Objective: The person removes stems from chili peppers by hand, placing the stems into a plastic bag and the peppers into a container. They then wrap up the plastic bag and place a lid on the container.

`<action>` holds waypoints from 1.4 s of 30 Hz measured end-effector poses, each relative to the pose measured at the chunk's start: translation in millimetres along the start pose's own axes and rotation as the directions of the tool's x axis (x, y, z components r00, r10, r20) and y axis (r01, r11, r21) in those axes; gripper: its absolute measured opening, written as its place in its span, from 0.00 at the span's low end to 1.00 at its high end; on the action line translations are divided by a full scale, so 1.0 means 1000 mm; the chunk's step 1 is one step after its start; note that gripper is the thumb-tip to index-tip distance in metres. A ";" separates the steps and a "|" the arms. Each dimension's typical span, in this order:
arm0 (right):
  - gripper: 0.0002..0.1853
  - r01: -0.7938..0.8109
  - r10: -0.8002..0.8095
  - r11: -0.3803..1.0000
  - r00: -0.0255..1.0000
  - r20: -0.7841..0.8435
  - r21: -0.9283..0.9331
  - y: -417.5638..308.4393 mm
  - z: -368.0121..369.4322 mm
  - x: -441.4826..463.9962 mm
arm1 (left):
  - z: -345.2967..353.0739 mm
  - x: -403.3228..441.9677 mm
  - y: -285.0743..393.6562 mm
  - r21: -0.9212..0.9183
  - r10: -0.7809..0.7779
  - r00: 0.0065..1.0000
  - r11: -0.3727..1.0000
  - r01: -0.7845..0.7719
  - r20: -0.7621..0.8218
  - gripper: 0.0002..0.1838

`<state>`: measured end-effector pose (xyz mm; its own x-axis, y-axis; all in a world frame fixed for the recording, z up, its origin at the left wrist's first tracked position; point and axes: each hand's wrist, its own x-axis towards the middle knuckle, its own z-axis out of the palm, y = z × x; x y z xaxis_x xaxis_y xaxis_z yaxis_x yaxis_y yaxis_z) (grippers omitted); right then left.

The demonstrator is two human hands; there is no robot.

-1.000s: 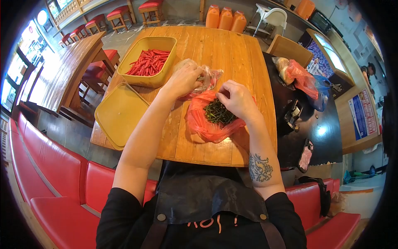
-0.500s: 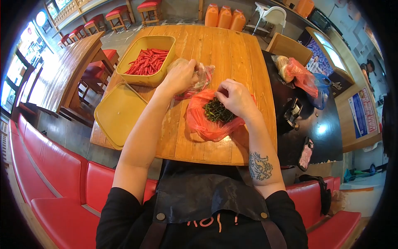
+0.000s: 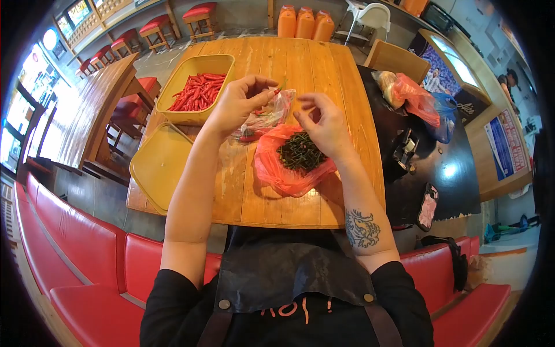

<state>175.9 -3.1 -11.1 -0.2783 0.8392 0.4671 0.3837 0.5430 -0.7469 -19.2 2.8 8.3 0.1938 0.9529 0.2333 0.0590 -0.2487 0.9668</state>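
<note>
In the head view, the person's left hand (image 3: 237,103) is raised over the wooden table (image 3: 248,202), its thumb and index finger pinched on a single red chilli (image 3: 277,91) whose green stem points up and away from the fingertips. The right hand (image 3: 325,122) hovers opposite, palm turned inward, its fingers curled and its thumb parted from them by a narrow gap; nothing shows between them. The pinched chilli is in the space between the two hands, nearer the left. Below it lies a crumpled clear plastic bag (image 3: 267,120) with some red chillies inside, touching or nearly touching the red plastic bag (image 3: 274,169) in front of it; which of the two, I cannot tell. The red bag stands open, its rim spread around a heap of green chilli stems (image 3: 299,152), just below the right hand. To the left, a yellow plastic tub (image 3: 186,118) holds a loose pile of red chillies (image 3: 199,91), and its flat yellow lid (image 3: 160,168) lies on the near side of it, at the table's left edge. On the black table (image 3: 454,199) to the right are a pink-patterned phone (image 3: 428,207), a black object (image 3: 406,148) too unclear to name, another red bag (image 3: 417,99) and a blue plastic bag (image 3: 445,118).
</note>
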 end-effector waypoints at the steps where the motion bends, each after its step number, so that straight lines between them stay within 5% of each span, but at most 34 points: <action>1: 0.08 0.039 -0.034 0.998 0.995 -0.095 0.057 -0.004 0.000 0.001 | 0.002 -0.002 0.004 -0.002 0.002 1.000 1.000 -0.002 0.008 0.14; 2: 0.09 0.085 -0.063 0.990 0.980 -0.189 0.109 -0.005 -0.001 0.001 | 0.004 -0.004 0.007 0.024 -0.017 0.998 1.000 0.016 0.060 0.13; 8: 0.07 0.274 -0.263 0.961 0.949 -0.175 0.043 -0.004 -0.003 0.003 | 0.013 -0.005 0.006 -0.068 -0.009 0.976 0.997 0.024 0.218 0.10; 11: 0.05 0.318 -0.319 0.947 0.930 -0.182 -0.033 0.005 -0.003 0.004 | 0.017 -0.005 0.008 0.066 0.082 0.976 0.993 -0.097 0.201 0.07; 22: 0.07 0.233 -0.264 0.962 0.927 -0.265 -0.142 0.002 0.001 0.001 | 0.035 -0.001 -0.011 -0.196 -0.086 0.991 0.975 0.105 0.103 0.06; 30: 0.07 0.115 -0.144 0.988 0.928 -0.342 -0.104 0.003 -0.009 0.003 | 0.024 -0.002 -0.007 -0.002 -0.024 0.999 1.000 0.024 -0.021 0.07; 33: 0.05 0.068 -0.080 0.996 0.960 -0.268 -0.056 0.008 -0.023 0.003 | -0.004 -0.006 0.011 0.326 0.077 0.961 0.945 0.015 -0.266 0.07; 34: 0.04 0.037 -0.042 0.998 0.992 -0.122 -0.041 0.010 -0.026 0.002 | -0.020 -0.004 0.010 0.420 0.133 0.927 0.907 0.029 -0.351 0.07; 35: 0.05 0.004 -0.003 1.000 1.000 0.028 -0.031 0.011 -0.028 0.001 | -0.037 -0.004 0.005 0.567 0.332 0.868 0.820 -0.072 -0.369 0.08; 37: 0.05 0.025 -0.013 0.998 0.982 0.187 -0.058 0.018 -0.027 -0.001 | -0.065 -0.005 0.000 0.609 0.300 0.869 0.793 0.002 -0.393 0.09; 38: 0.05 0.050 -0.019 0.995 0.939 0.342 -0.083 0.020 -0.027 -0.002 | -0.071 -0.008 0.000 0.775 0.370 0.827 0.621 0.119 -0.423 0.09; 40: 0.07 0.011 0.044 0.991 0.915 0.401 -0.134 0.010 -0.029 -0.002 | -0.066 -0.012 0.005 0.880 0.468 0.750 0.324 0.348 -0.469 0.10; 42: 0.08 -0.024 0.108 0.982 0.883 0.456 -0.186 0.000 -0.029 -0.002 | -0.061 -0.006 0.002 0.897 0.483 0.779 0.382 0.224 -0.400 0.10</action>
<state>201.5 -3.8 2.0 -0.6060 0.7870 0.1157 0.5475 0.5182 -0.6570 -80.3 7.0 15.2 -0.2126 0.6912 0.6907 0.9438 -0.0377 0.3283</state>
